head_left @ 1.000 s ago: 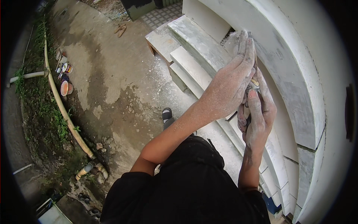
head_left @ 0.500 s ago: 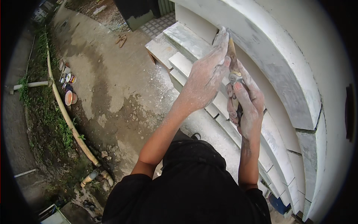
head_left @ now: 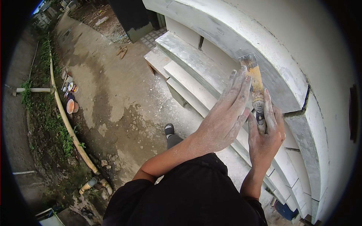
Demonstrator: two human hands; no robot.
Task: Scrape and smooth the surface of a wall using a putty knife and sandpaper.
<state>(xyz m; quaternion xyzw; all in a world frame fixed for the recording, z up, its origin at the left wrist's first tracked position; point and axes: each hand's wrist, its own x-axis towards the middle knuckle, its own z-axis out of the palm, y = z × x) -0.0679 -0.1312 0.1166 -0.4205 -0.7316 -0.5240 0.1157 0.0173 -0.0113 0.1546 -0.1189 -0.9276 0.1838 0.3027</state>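
Observation:
My right hand (head_left: 267, 141) is closed around the handle of a putty knife (head_left: 256, 77). Its flat blade is stained yellow and brown, with a dark grey tip pointing up and away from me. My left hand (head_left: 222, 118), fingers stretched out and nearly flat, lies along the blade's left side; whether it touches the blade I cannot tell. White dust coats both hands. Just beyond the tip is the grey-smeared face of a curved white moulding (head_left: 279, 75).
Stepped white ledges (head_left: 188, 52) run below the moulding, and a vertical gap (head_left: 306, 100) splits it on the right. My shod foot (head_left: 169, 130) stands on dusty concrete. Left lie buckets (head_left: 71, 106), a long pipe (head_left: 64, 122) and weeds. Sandals (head_left: 121, 52) lie farther off; a blue container (head_left: 285, 211) is lower right.
Both hands and the putty knife have moved right and nearer to me. The blade has turned from edge-on to show its broad face. My foot has come into view.

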